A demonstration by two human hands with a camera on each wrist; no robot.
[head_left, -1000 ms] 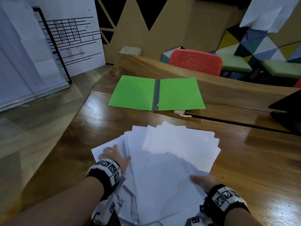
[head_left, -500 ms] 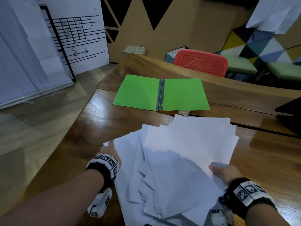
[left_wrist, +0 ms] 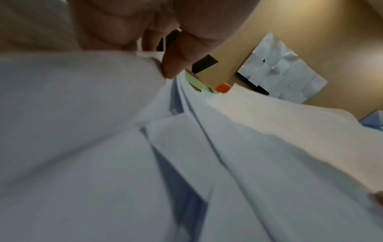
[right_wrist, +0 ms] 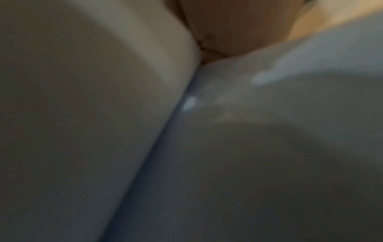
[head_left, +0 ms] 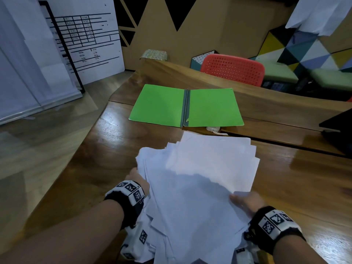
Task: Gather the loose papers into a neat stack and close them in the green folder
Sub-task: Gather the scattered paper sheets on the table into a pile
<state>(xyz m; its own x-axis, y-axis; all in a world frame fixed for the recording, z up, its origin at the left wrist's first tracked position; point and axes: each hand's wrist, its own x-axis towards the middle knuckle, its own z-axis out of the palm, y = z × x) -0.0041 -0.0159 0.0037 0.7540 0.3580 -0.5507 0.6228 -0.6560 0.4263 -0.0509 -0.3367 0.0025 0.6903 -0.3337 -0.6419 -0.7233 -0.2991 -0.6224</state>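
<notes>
Both hands hold the untidy sheaf of white papers (head_left: 198, 180) at lower centre of the head view: the left hand (head_left: 138, 180) grips its left edge, fingers tucked under the sheets, and the right hand (head_left: 245, 201) pinches its right edge, thumb on top. Above them, mid-frame, the green folder (head_left: 186, 107) lies open flat on the wooden table (head_left: 304, 183), apart from the sheets.

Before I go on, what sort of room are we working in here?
Probably an office or shared workroom: a long wooden table carrying loose papers and an open green folder, a printed chart board leaning at the left, and a red perforated chair behind the table.
</notes>
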